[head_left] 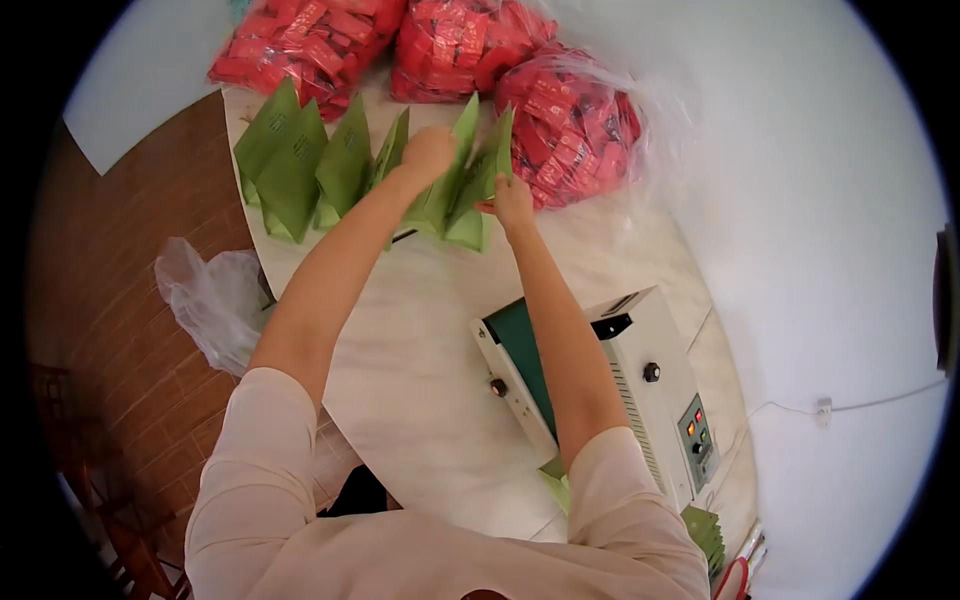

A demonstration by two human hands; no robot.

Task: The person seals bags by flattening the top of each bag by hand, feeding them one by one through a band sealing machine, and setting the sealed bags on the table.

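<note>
Several green pouches (293,185) stand upright in a row on the table's far side. My left hand (430,153) is closed at the top of the row, between one pouch (391,148) and a taller pouch (462,150); what its fingers hold is hidden. At the row's right end, my right hand (513,203) pinches the side edge of the last pouch (484,190). Just behind it sits a clear plastic bag of red packets (575,135). A small dark strip (404,236) lies on the table below my left hand.
Two more bags of red packets (310,45) (460,45) stand behind the row. Under my right forearm is a beige machine (650,400) with a green belt (520,350). A crumpled plastic bag (212,300) hangs by the table's left edge. More green pouches (705,535) lie beyond the machine.
</note>
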